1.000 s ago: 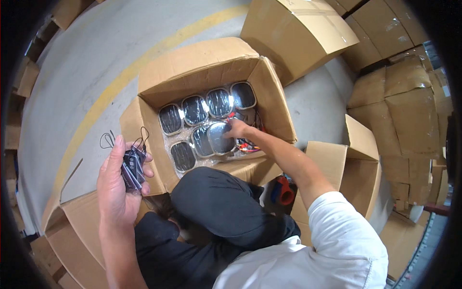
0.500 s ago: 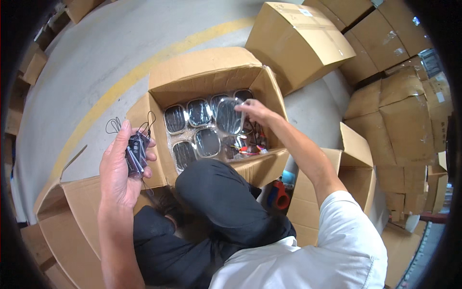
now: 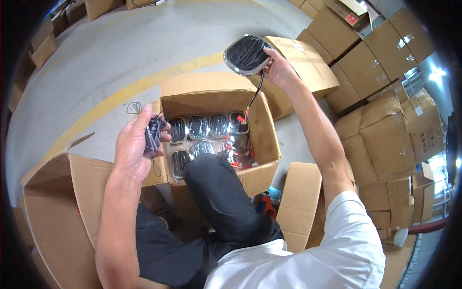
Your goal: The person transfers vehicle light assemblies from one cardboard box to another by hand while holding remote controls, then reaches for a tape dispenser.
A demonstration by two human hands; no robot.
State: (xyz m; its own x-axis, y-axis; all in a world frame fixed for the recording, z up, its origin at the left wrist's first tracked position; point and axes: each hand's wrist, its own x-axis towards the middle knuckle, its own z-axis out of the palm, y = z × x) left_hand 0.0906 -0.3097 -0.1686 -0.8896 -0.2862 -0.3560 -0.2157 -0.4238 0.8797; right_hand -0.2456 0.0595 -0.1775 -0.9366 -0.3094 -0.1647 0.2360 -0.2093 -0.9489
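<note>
My right hand (image 3: pixel 279 67) is closed on the edge of a rounded-square black panel with a silver rim (image 3: pixel 247 54), lifted above the far side of an open cardboard box (image 3: pixel 207 81). A dark cable (image 3: pixel 255 96) hangs from the panel, with coloured wires and a red connector at its lower end. Inside the box, several like panels (image 3: pixel 198 126) lie in rows on clear wrap, beside wires with red plugs. At the box's left edge, my left hand (image 3: pixel 134 139) grips a bundle of small black remotes in clear plastic (image 3: pixel 153 135), with thin black cords sticking out.
An open cardboard box (image 3: pixel 50 202) stands at my left, and another open carton (image 3: pixel 298 197) is at my right. Between my knee and that carton lies a red-handled tool (image 3: pixel 266 206). A closed carton (image 3: pixel 308 62) sits beyond; stacked cartons (image 3: pixel 385 139) line the right.
My right hand has raised the panel out of the box, up and away, drawing its cable out. My left hand, still holding the remotes, appears slightly further right as the view shifted.
</note>
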